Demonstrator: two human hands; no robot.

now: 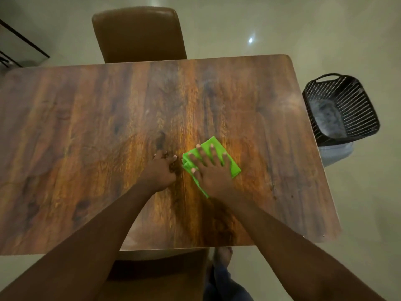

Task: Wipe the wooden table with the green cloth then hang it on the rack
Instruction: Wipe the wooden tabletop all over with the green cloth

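Observation:
A folded bright green cloth (233, 165) lies flat on the wooden table (86, 137), a little right of the middle. My right hand (211, 168) presses down on it with spread, straight fingers and covers most of it. My left hand (161, 168) rests on the bare wood just left of the cloth, its fingers loosely curled and holding nothing. No rack is plainly in view.
A brown chair (138, 35) stands at the table's far side, and another chair (156, 276) sits at the near edge below me. A black slotted basket (347, 105) stands on the floor past the table's right end. A dark metal frame (19, 44) shows at top left.

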